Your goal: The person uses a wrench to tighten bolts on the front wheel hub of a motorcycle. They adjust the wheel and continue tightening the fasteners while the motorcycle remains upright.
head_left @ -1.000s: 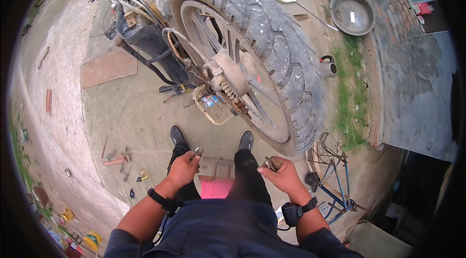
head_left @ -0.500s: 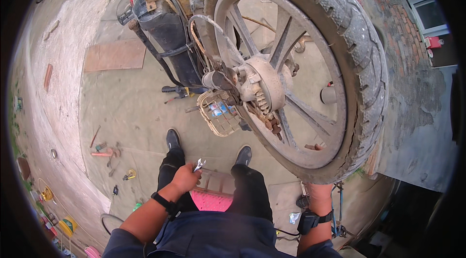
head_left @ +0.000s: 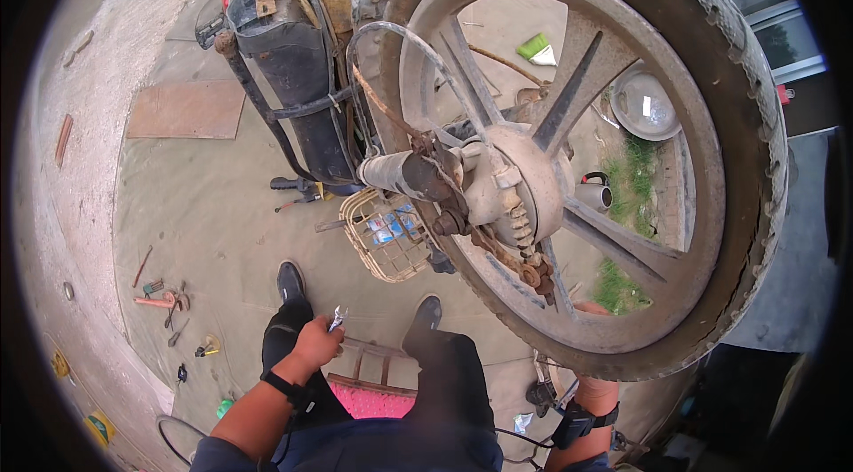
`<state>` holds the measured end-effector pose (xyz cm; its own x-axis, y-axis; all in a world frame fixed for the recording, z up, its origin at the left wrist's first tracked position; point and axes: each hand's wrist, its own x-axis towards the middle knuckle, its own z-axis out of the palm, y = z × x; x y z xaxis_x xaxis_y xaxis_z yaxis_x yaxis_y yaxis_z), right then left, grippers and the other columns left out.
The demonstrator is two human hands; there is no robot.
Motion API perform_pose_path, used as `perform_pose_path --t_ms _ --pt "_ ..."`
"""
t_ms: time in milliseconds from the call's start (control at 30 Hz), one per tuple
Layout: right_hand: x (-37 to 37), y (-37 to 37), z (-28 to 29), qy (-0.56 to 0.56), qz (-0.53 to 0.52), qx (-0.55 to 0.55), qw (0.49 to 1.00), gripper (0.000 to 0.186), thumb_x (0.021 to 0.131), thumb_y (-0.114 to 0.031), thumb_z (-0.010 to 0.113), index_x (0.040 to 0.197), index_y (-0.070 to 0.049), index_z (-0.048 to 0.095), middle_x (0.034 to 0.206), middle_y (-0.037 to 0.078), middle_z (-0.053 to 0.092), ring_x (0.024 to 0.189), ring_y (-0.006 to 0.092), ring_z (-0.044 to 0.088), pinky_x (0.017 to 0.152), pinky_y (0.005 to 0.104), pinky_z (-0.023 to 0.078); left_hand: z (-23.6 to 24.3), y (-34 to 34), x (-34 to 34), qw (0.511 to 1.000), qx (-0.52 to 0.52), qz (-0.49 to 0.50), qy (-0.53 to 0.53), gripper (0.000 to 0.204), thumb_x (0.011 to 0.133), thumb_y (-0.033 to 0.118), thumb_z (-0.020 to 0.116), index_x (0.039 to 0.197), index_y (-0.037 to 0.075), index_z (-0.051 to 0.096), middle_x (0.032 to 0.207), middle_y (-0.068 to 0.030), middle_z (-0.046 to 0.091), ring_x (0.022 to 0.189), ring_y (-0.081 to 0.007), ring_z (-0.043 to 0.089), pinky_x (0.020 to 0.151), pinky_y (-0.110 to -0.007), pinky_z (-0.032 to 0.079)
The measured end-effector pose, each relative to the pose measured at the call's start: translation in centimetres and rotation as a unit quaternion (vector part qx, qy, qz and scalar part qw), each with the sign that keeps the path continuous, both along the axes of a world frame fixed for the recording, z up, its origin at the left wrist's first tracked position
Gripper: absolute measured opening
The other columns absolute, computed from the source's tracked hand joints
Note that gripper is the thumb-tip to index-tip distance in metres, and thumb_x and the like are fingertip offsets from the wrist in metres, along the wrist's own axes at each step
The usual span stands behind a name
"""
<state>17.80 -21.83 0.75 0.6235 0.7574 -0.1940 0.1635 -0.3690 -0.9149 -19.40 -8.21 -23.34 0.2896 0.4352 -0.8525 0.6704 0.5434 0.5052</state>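
A small silver wrench [head_left: 338, 318] pokes out of my closed left hand [head_left: 314, 348], above my left thigh. On the right, my right arm reaches behind the big black tyre [head_left: 711, 81]. Through a gap beside the rim, part of my right hand [head_left: 590, 308] shows, wrapped around the wheel [head_left: 582, 343] at its lower edge; the tyre hides the rest. The wheel is cast grey metal, dusty, with broad spokes and a round hub [head_left: 524, 174] carrying a rusty lever and a spring. It belongs to a motorcycle frame [head_left: 302, 117] with cables, raised in front of me.
Below the hub sits a wire basket [head_left: 353, 225] with a blue packet. A green-and-white brush [head_left: 538, 49], a round metal basin [head_left: 646, 103] and a grey mug [head_left: 593, 196] lie beyond the wheel. Loose tools [head_left: 164, 299] and a brown board [head_left: 186, 110] are at left. Under me is a pink-topped stool [head_left: 373, 401].
The wheel looks larger, sits further right and lower, and faces me more fully. My view has shifted. The wrench stays in my left hand, and my right hand stays at the wheel's lower edge.
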Motion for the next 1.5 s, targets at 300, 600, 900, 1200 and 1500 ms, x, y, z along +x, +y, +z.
perform_pose_path --t_ms 300,600,900,1200,1500 --pt "0.6 0.9 -0.1 -0.215 0.007 0.037 0.976 0.035 0.09 -0.035 0.064 0.085 0.0 0.061 0.087 0.016 0.066 0.081 0.024 0.063 0.072 0.0357 0.051 -8.4 0.8 1.3 1.0 -0.016 0.001 -0.016 0.033 0.095 0.02 0.06 0.117 -0.005 0.057 0.084 -0.0131 0.069 0.066 -0.0197 0.068 0.056 -0.034 0.054" --pt "1.1 -0.5 -4.0 -0.221 -0.02 0.211 0.952 0.057 0.089 -0.046 0.066 0.122 -0.001 0.051 0.122 0.015 0.059 0.11 0.0283 0.058 0.096 0.0406 0.046 -11.1 1.2 3.3 0.976 0.025 -0.212 -0.042 0.031 0.093 0.029 0.059 0.106 0.0 0.064 0.086 -0.0192 0.07 0.073 -0.031 0.071 0.07 -0.044 0.055" --pt "2.0 0.5 -7.5 -0.092 0.031 0.441 0.892 0.055 0.092 -0.038 0.069 0.131 -0.002 0.053 0.107 0.003 0.058 0.086 0.0152 0.052 0.073 0.0302 0.039 -9.9 -0.4 3.4 0.873 0.251 -0.409 -0.089 0.033 0.093 0.036 0.057 0.102 0.005 0.061 0.091 -0.0214 0.068 0.087 -0.0434 0.064 0.079 -0.053 0.05" --pt "-3.4 1.6 -6.4 -0.07 -0.084 0.408 0.906 0.036 0.098 -0.032 0.065 0.122 -0.006 0.06 0.076 -0.003 0.056 0.046 0.0018 0.036 0.041 0.0215 0.025 -11.1 -5.3 1.0 0.896 0.288 -0.318 -0.113 0.029 0.096 0.03 0.059 0.101 0.002 0.06 0.084 -0.015 0.068 0.071 -0.0283 0.068 0.067 -0.043 0.052" --pt "-10.4 -4.6 -16.6 0.109 -0.085 0.251 0.958 0.041 0.097 -0.043 0.064 0.109 -0.004 0.06 0.08 0.004 0.056 0.045 0.0065 0.041 0.042 0.024 0.032 -10.7 -5.6 -0.9 0.947 0.245 -0.151 -0.141 0.027 0.096 0.025 0.061 0.102 -0.001 0.06 0.076 -0.0091 0.067 0.064 -0.0188 0.069 0.058 -0.036 0.053"
